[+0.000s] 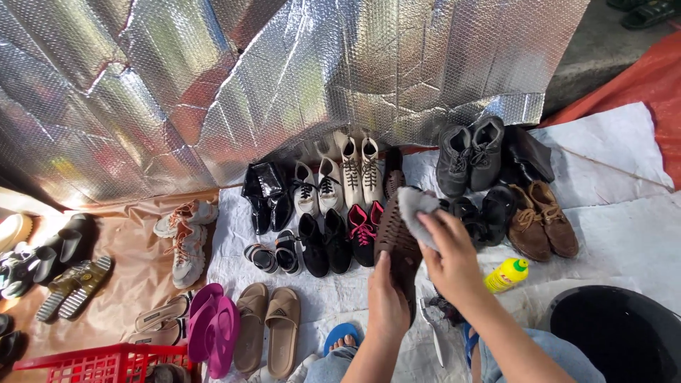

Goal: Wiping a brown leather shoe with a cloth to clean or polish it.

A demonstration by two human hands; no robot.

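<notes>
I am holding a dark brown shoe (399, 245) with a ribbed, woven-looking surface upright in my left hand (386, 301), fingers wrapped around its lower end, while my right hand (450, 259) is pinching a soft grey cloth (415, 207) and pressing it against the shoe's upper part — both grips are closed on what they carry. The shoe is hovering in front of me, above the white sheet (610, 220) where the rows of footwear are lying. Just right of my wrist a small yellow plastic bottle (505, 275) with a green cap is lying on its side, its label too small to make out. Behind everything a crinkled silver bubble-foil sheet (213, 85) is hanging. I am counting 2 brown suede lace-ups (543, 220), 2 tall cream boots (360, 170), 2 tan slides (268, 326) and 2 magenta flip-flops (213, 330) — smooth, flat, rubbery. A red plastic basket (99, 363) with a lattice wall is sitting at lower left, a round black tub (617, 330) at lower right.
</notes>
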